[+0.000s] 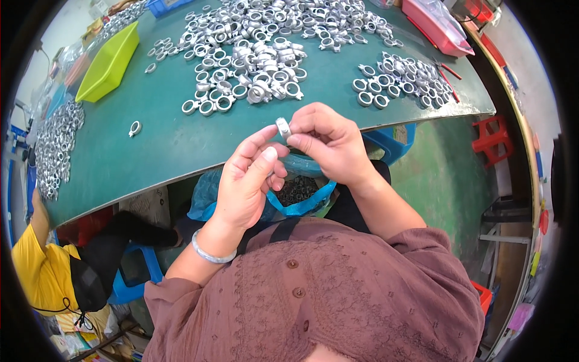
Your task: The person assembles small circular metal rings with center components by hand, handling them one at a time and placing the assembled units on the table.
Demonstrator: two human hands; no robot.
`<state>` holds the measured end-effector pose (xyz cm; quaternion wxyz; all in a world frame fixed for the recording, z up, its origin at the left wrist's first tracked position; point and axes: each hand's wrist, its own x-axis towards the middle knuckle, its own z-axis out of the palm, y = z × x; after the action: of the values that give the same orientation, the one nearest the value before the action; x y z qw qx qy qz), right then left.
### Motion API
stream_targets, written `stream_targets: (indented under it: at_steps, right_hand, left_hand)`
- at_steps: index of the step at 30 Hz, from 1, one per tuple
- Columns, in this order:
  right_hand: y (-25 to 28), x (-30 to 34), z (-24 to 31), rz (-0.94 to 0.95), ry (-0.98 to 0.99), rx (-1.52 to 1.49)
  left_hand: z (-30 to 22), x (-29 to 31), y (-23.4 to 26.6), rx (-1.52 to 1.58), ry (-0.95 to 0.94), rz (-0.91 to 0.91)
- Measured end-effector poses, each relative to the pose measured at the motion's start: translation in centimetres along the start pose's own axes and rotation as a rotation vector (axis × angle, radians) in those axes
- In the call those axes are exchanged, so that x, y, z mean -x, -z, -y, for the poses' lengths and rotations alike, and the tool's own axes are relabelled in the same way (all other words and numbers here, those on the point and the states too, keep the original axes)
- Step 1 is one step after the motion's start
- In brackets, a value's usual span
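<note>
Near the table's front edge, my right hand [329,140] pinches a small silver metal ring clamp [283,128] between thumb and fingertips. My left hand [244,181] is beside it with curled fingers, its index fingertip close to the clamp's side. The left thumb is bent in toward the other fingers; anything small between them is hidden. Below my hands, a blue plastic bag [292,208] hangs open with many small dark parts [297,189] inside. A large heap of similar ring clamps [265,66] lies ahead on the green table [163,130].
A smaller pile of clamps [404,78] lies at the right by red-handled pliers [449,72]. One clamp [135,128] sits alone at left, near a yellow-green tray [111,63]. A pink tray [437,27] stands far right. At lower left sits a person in yellow [45,265].
</note>
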<state>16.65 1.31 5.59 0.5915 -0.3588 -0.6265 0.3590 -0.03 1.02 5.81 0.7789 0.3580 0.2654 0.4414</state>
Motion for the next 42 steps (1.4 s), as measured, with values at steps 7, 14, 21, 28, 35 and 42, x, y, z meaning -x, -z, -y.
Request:
stream_targets:
  at_steps: [7,14,21,28,35,42]
  right_hand:
    - [-0.7,0.6,1.1,0.054,0.091,0.192]
    - [-0.9,0.8,1.2,0.068,0.133,0.29]
    - [-0.9,0.7,1.8,0.028,0.108,0.251]
    - [-0.7,0.3,1.7,0.023,0.17,0.356]
    - [-0.9,0.3,2.0,0.103,0.106,0.352]
    - [-0.6,0.7,1.3,0.178,-0.045,0.177]
  left_hand:
    - [0.8,-0.4,0.4,-0.187,-0.131,-0.01]
    - [1.0,-0.3,0.8,-0.167,-0.101,-0.021]
    - [0.9,-0.1,1.2,-0.063,-0.018,0.069]
    - [1.1,0.0,1.7,-0.05,0.032,0.126]
    - [1.2,0.2,1.9,-0.006,0.056,0.161]
    - [1.0,0.3,1.3,-0.198,-0.072,-0.047]
